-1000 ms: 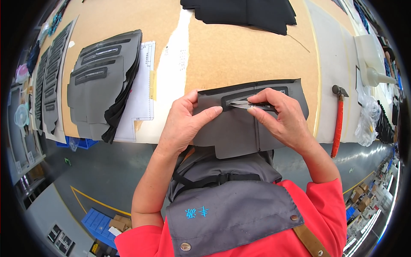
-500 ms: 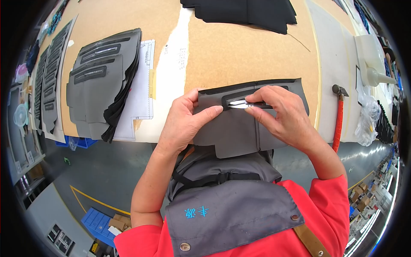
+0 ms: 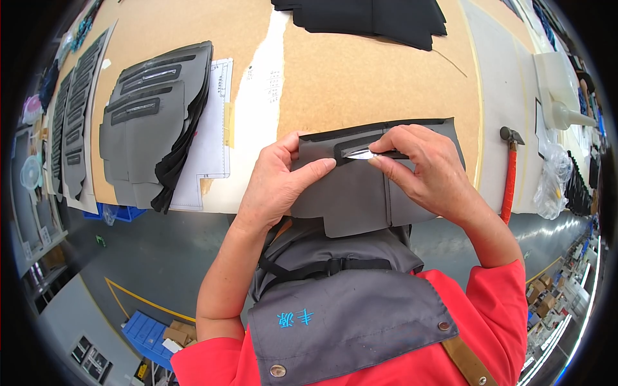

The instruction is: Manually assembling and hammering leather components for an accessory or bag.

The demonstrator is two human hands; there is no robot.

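A grey fabric panel (image 3: 351,202) with black strips lies over the near edge of the table and hangs slightly toward me. My left hand (image 3: 273,177) pinches its left side, thumb on top near a black-bordered slot and fingers behind. In my right hand (image 3: 428,167) is a pair of thread snips (image 3: 362,155), gripped between thumb and fingers. Their silver blades are together, with the tips at the left end of the slot, close to my left thumb. The palm of my right hand hides most of the snips' handle.
Grey panels with black-edged slots are stacked (image 3: 145,138) at left, over a paper pattern (image 3: 206,154). Black fabric pieces (image 3: 367,19) lie at the far side. A hammer (image 3: 510,167) with an orange handle, a plastic bag (image 3: 552,183) and a white bottle (image 3: 563,112) are at right.
The blades of the snips were apart and are now closed together at the slot. Both hands and the panel have stayed almost in place.
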